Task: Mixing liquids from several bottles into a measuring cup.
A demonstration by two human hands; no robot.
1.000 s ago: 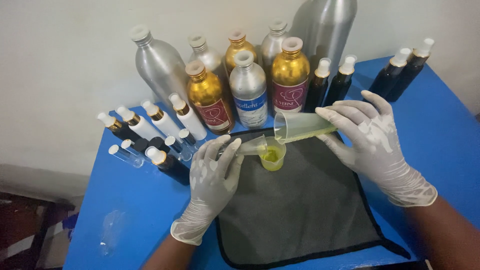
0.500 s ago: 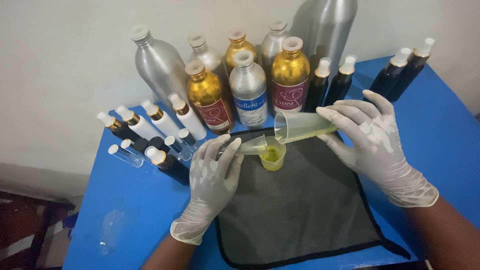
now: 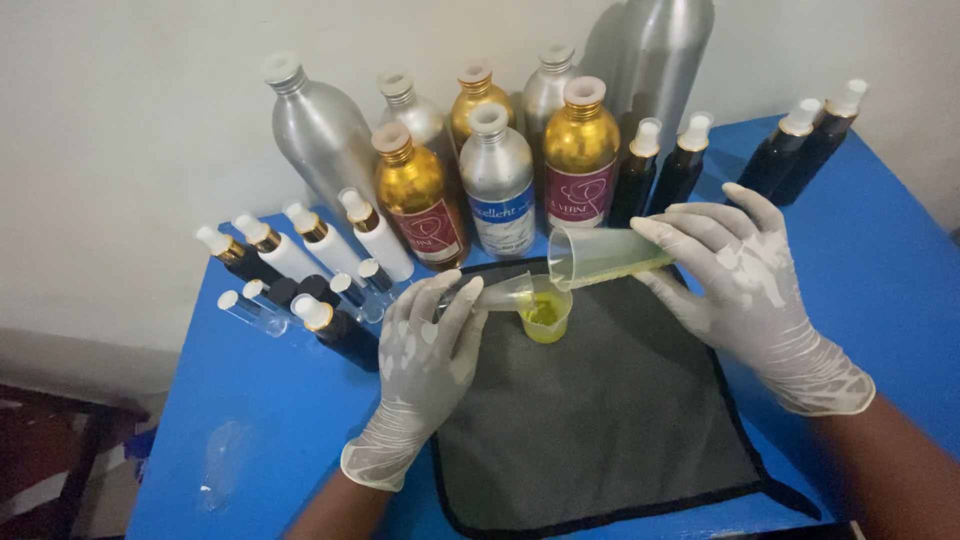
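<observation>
Gloved hands: two, left hand point(image 3: 425, 370) and right hand point(image 3: 745, 275)
Clear plastic cups: three, one upright cup point(image 3: 545, 310) with yellow liquid, two tilted cups point(image 3: 600, 255)
Silver metal bottles: five point(image 3: 497, 185)
Gold metal bottles: three point(image 3: 415, 195)
Dark bottles with white caps at the back: four point(image 3: 690, 160)
Grey mats: one point(image 3: 600, 420)
Blue tables: one point(image 3: 280, 420)

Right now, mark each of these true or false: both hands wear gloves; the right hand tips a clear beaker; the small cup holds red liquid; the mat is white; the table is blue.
1. Both the left hand and right hand wear gloves: true.
2. The right hand tips a clear beaker: true.
3. The small cup holds red liquid: false, it is yellow-green.
4. The mat is white: false, it is dark grey.
5. The table is blue: true.
</observation>
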